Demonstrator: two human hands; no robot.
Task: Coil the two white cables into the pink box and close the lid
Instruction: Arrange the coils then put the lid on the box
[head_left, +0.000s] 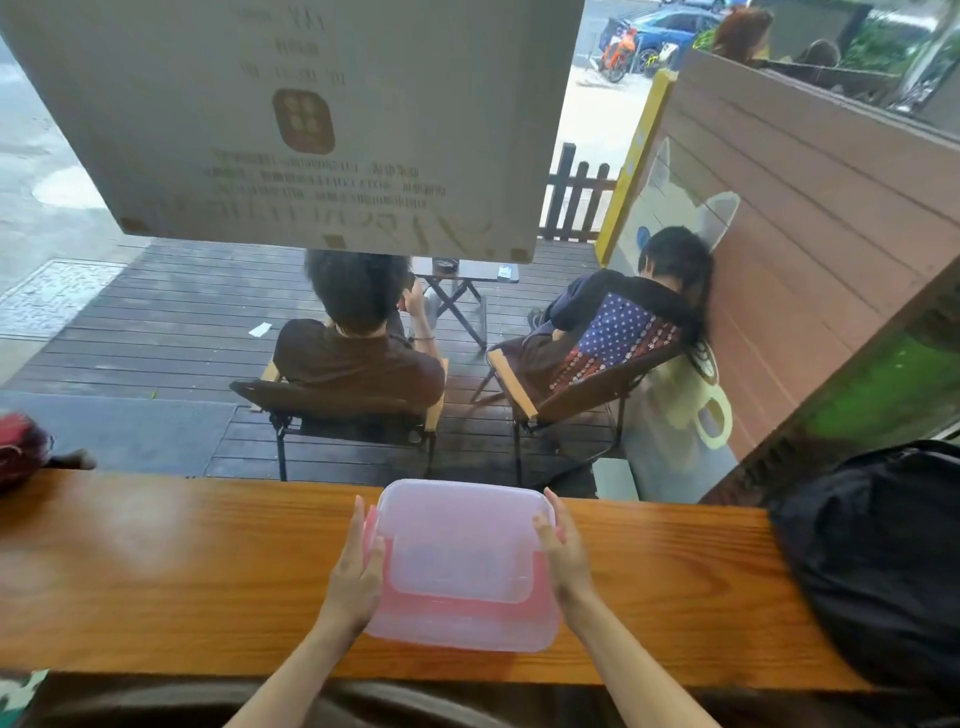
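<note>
The pink box sits in the middle of the wooden counter, with its translucent lid lying on top of it. My left hand presses flat against the box's left side, thumb over the lid's edge. My right hand grips the right side the same way. The white cables are not visible; the frosted lid hides whatever is inside the box.
A black bag takes up the counter's right end. A red object lies at its far left edge. Beyond the window, two people sit in folding chairs on a dark deck. A printed sign hangs on the glass above.
</note>
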